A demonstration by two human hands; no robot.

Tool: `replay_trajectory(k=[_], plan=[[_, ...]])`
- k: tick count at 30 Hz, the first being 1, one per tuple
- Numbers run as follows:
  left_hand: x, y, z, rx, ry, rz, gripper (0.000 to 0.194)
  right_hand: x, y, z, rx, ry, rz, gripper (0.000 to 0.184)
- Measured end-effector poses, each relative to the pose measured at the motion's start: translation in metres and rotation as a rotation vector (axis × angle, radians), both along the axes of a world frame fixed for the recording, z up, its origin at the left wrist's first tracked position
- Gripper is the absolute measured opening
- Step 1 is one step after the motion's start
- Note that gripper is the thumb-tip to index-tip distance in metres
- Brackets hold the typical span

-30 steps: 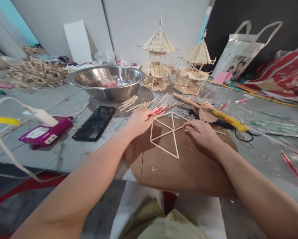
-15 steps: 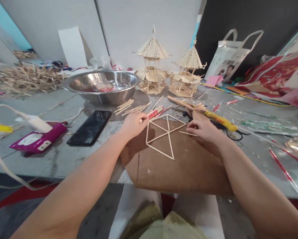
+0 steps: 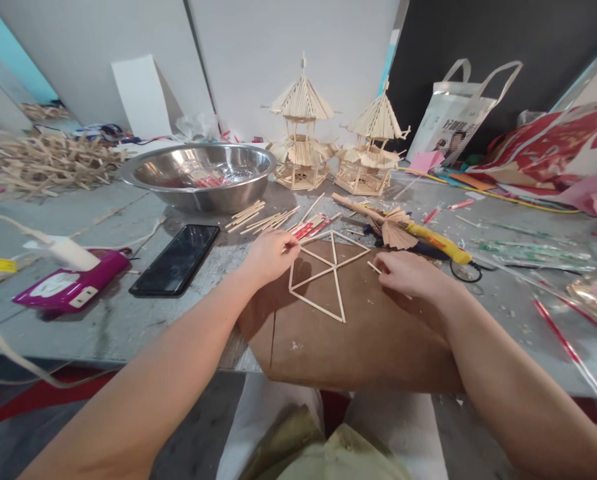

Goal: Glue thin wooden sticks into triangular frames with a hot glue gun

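Observation:
On a brown board [image 3: 323, 353] lies a flat frame of thin wooden sticks [image 3: 312, 277], with spokes meeting at a centre and its right side open. My right hand [image 3: 403, 272] is closed on a short wooden stick [image 3: 373, 267], just right of the frame; the stick's two ends show past my fingers. My left hand [image 3: 273, 255] is closed with fingertips together at the frame's upper left corner. Whether anything is between those fingers cannot be made out. Beyond it lie red-and-white stick packs [image 3: 311, 228] and loose wooden sticks [image 3: 270, 220].
Two stick pagodas [image 3: 302, 133] stand at the back beside a steel bowl [image 3: 198, 193]. To the left are a phone [image 3: 176, 260] and a purple power strip [image 3: 73, 283]. A yellow-handled tool [image 3: 441, 244] lies behind my right hand; a white bag [image 3: 451, 120] stands at the back right.
The stick in my right hand has turned from nearly level to slanting down to the right. My left hand stays at the frame's corner. The whole view has shifted slightly.

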State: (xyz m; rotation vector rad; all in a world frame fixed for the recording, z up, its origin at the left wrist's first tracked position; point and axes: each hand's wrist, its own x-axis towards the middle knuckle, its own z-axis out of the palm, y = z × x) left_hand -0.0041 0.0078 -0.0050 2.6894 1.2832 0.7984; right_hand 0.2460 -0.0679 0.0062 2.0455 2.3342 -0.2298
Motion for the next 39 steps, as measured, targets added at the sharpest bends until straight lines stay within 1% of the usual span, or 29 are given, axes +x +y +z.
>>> replay_trajectory(k=[2,4,8,10,12,16,19,22,27,33,39], plan=[[0.001,-0.002,-0.002,0.018,0.0,-0.028,0.019,0.001,0.001,0.001,-0.012,0.09,-0.004,0.017],[0.003,-0.004,-0.003,0.039,0.005,-0.059,0.017,0.001,0.001,0.002,-0.035,0.246,-0.027,0.016],[0.006,-0.01,-0.004,0.068,0.043,-0.114,0.016,0.0,0.004,0.001,-0.159,0.586,-0.132,0.024],[0.008,-0.012,-0.004,0.075,0.067,-0.14,0.016,-0.001,0.005,0.0,-0.207,0.653,-0.142,0.026],[0.009,-0.014,-0.003,0.088,0.078,-0.165,0.017,-0.004,0.005,0.001,-0.183,0.613,-0.088,0.024],[0.011,-0.016,-0.002,0.11,0.088,-0.193,0.018,-0.012,-0.002,0.004,-0.074,0.422,0.091,0.018],[0.011,-0.016,-0.002,0.118,0.09,-0.195,0.018,-0.017,-0.006,0.004,-0.065,0.349,0.135,0.02],[0.011,-0.015,-0.003,0.12,0.087,-0.197,0.017,-0.019,-0.006,0.0,-0.07,0.311,0.176,0.022],[0.011,-0.015,-0.004,0.113,0.077,-0.204,0.017,-0.019,-0.003,-0.005,-0.023,0.269,0.197,0.025],[0.013,-0.02,0.0,0.104,0.09,-0.22,0.016,-0.018,-0.002,-0.011,0.01,0.285,0.229,0.027],[0.017,-0.025,0.001,0.081,0.103,-0.276,0.017,-0.018,-0.005,-0.011,0.03,0.273,0.227,0.028]])
